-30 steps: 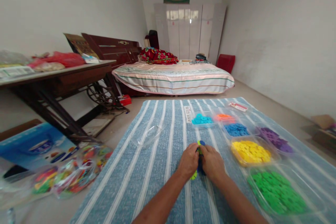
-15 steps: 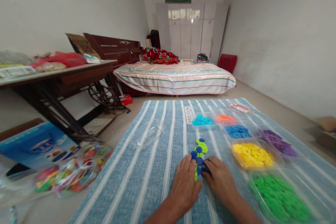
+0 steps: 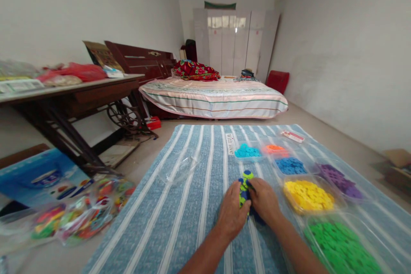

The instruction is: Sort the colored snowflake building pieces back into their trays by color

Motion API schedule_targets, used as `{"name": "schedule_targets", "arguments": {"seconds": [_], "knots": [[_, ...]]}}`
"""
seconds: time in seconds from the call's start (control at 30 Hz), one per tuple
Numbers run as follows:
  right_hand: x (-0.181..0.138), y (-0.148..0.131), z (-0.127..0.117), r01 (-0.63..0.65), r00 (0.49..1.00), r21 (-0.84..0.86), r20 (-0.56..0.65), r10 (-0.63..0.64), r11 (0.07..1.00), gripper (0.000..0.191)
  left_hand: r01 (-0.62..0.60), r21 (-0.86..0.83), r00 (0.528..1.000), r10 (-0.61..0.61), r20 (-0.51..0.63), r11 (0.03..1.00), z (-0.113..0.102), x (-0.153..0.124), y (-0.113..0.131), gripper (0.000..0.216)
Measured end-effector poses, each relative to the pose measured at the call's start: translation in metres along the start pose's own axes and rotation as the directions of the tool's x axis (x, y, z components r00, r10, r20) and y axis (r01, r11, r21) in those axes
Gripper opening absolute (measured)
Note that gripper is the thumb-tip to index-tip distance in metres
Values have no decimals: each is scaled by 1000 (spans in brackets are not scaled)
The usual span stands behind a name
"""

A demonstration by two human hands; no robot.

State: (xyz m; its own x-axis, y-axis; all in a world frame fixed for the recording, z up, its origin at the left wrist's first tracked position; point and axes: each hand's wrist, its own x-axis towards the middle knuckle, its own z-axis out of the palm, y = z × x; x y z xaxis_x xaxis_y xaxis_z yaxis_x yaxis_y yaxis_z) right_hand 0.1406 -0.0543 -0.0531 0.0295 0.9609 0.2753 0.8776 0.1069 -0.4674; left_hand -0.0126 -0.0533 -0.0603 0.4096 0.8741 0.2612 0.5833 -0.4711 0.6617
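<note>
A cluster of lime-green and dark blue notched plastic discs (image 3: 245, 195) is joined together on the striped cloth. My left hand (image 3: 231, 209) is closed along its left side, thumb towards the near end. From the right, my right hand (image 3: 265, 199) grips the cluster with its fingertips at the upper part. Some dark blue pieces show partly beneath my right palm. How the discs are joined under the fingers is hidden.
On the right stand clear tubs of yellow discs (image 3: 308, 196), green discs (image 3: 343, 246), purple discs (image 3: 340, 180), blue discs (image 3: 290, 165), light blue discs (image 3: 247, 151) and orange discs (image 3: 276, 150). A transparent container (image 3: 180, 170) lies left on the striped cloth (image 3: 189, 205).
Both hands have shifted slightly away from me along the cluster. My right fingers now sit higher up on it, and the left hand has curled round its side instead of lying flatter.
</note>
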Motion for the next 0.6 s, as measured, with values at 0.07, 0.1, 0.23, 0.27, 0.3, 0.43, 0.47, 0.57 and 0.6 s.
{"name": "schedule_targets", "arguments": {"seconds": [0.07, 0.1, 0.23, 0.27, 0.3, 0.43, 0.47, 0.57, 0.6], "knots": [[0, -2, 6, 25, 1000, 95, -5, -24, 995, 36, 26, 9, 999, -25, -30, 1000, -3, -1, -4, 59], [0, -4, 8, 37, 999, 156, -18, -35, 987, 36, 14, 16, 999, -13, -37, 1000, -2, -3, -7, 59], [3, -13, 6, -2, 996, 477, -80, 46, 879, 29, -75, 60, 996, 78, -40, 995, 3, -11, -11, 66], [7, -14, 3, -63, 989, 554, -79, 128, 830, 27, -89, 72, 995, 92, -38, 993, 5, -13, -11, 67], [12, -13, 0, -133, 973, 613, -69, 221, 779, 24, -100, 83, 994, 103, -34, 991, 5, -14, -11, 68], [43, -4, -8, -355, 866, 695, -8, 500, 625, 32, -105, 102, 993, 109, -35, 989, 7, -15, -11, 58], [53, -1, -8, -406, 831, 709, 23, 556, 577, 36, -93, 97, 994, 98, -43, 991, 8, -15, -12, 55], [80, 7, -8, -562, 695, 730, 163, 700, 388, 44, -41, 49, 996, 45, -76, 998, 9, -14, -15, 50], [88, 8, -8, -605, 650, 726, 216, 729, 325, 44, -19, 23, 996, 21, -89, 1000, 9, -13, -15, 50]]}}
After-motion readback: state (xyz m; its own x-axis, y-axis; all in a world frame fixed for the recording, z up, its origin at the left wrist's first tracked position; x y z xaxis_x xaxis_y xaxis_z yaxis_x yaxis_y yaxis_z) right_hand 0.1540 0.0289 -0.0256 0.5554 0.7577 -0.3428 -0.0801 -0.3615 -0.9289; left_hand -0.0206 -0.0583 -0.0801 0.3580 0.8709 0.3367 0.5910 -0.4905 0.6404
